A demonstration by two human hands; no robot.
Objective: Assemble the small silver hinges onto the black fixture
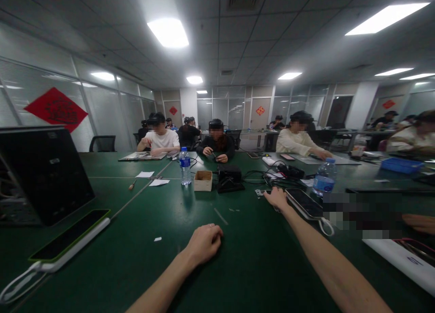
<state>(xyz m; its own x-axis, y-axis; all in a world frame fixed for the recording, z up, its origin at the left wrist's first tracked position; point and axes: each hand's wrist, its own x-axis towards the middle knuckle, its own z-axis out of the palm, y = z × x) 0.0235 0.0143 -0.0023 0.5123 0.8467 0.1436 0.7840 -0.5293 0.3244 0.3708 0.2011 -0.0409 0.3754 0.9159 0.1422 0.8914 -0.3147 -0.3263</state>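
Observation:
My left hand (205, 243) rests on the green table (238, 267) with its fingers curled; whatever they may hold is hidden. Farther forward and to the right, my right hand (277, 198) reaches over the table, its fingertips at a small metallic piece (260, 193). Just right of that hand lies a dark-screened phone (304, 202) on a white power bank with a looped white cable. A small open cardboard box (203, 181) stands beyond my hands, beside a black device (229, 177).
Two water bottles (185, 167) (325, 177) stand on the table. At left are a black monitor (47, 172) and a green-edged phone (71, 236). Black cables (288, 171) lie beyond my right hand. People sit across the table; a blue tray (401, 165) is at right.

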